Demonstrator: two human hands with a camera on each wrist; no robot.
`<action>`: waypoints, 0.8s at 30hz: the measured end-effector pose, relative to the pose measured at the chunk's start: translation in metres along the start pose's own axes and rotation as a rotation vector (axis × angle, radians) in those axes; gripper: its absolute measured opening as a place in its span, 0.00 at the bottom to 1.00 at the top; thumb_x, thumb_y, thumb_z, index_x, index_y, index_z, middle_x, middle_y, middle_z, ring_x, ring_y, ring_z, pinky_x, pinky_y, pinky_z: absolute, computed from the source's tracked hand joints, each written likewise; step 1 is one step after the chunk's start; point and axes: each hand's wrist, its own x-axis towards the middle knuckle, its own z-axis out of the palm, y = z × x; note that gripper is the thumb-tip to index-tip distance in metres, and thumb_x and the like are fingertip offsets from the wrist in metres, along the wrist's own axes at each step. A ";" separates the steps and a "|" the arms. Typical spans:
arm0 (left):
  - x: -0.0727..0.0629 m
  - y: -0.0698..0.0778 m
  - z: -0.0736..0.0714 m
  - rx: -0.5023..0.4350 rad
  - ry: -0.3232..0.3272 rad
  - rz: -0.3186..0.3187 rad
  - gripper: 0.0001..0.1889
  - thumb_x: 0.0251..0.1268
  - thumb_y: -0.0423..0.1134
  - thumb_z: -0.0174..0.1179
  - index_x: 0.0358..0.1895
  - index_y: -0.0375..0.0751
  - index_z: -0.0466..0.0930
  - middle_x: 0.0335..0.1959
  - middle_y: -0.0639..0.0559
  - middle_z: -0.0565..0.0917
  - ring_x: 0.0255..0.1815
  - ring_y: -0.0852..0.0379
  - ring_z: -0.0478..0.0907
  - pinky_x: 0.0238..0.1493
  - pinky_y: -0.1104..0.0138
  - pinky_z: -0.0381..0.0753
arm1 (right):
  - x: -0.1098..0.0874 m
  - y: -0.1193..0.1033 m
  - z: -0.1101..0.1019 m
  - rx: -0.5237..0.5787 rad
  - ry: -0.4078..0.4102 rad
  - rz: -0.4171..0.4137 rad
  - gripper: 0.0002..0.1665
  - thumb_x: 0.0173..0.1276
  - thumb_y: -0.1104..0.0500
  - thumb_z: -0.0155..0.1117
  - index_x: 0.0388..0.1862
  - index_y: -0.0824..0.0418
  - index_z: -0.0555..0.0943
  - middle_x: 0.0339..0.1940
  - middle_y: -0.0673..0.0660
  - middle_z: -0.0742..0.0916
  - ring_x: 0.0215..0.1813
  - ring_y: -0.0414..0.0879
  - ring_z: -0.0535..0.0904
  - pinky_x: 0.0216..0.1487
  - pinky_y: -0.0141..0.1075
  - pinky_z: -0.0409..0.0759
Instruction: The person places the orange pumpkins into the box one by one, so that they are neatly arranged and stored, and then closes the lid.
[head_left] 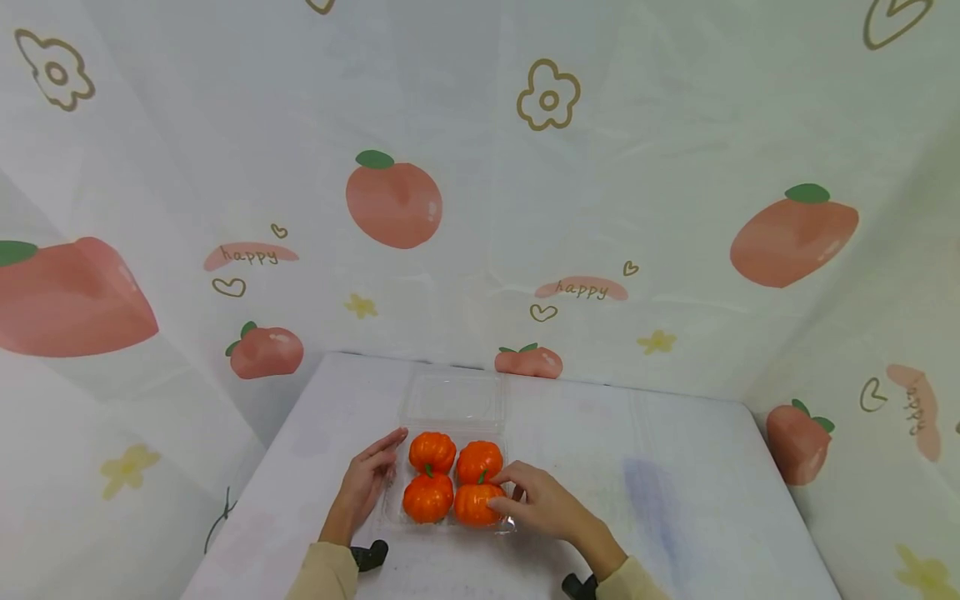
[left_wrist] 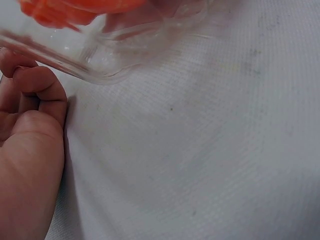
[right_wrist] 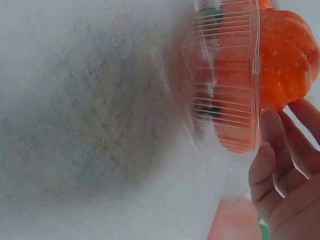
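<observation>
Several small, glossy orange pumpkins with green stems sit in a clear plastic clamshell box (head_left: 491, 527), whose lid (head_left: 456, 400) lies folded back toward the wall. My right hand (head_left: 543, 504) grips the front-right pumpkin (head_left: 474, 506), thumb and fingers at its right side. In the right wrist view, fingertips touch a pumpkin (right_wrist: 287, 62) that rises above the box's rim. Along the box's left side, my left hand (head_left: 367, 479) stands with its index finger stretched toward the back corner. Loosely bent fingers (left_wrist: 45, 82) show beside the clear wall in the left wrist view.
A white cloth covers the table (head_left: 585, 450), with a bluish smudge on the right. Behind and at both sides hangs a pale curtain (head_left: 465, 283) printed with peaches, flowers and hearts. A dark cord (head_left: 219, 521) hangs by the table's left edge.
</observation>
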 end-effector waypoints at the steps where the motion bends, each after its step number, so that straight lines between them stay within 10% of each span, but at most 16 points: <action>1: 0.000 0.000 0.000 0.001 0.000 0.000 0.24 0.73 0.33 0.53 0.71 0.38 0.73 0.58 0.65 0.85 0.48 0.62 0.75 0.35 0.74 0.73 | 0.000 0.000 0.000 0.006 0.002 -0.001 0.21 0.71 0.39 0.65 0.55 0.48 0.83 0.46 0.47 0.86 0.37 0.31 0.76 0.37 0.27 0.79; 24: -0.001 0.002 0.002 0.025 0.022 -0.019 0.24 0.73 0.33 0.53 0.71 0.39 0.74 0.59 0.66 0.85 0.44 0.59 0.73 0.35 0.74 0.72 | 0.009 -0.009 0.006 -0.131 -0.037 0.066 0.26 0.70 0.39 0.65 0.57 0.55 0.85 0.45 0.46 0.84 0.39 0.33 0.73 0.40 0.27 0.76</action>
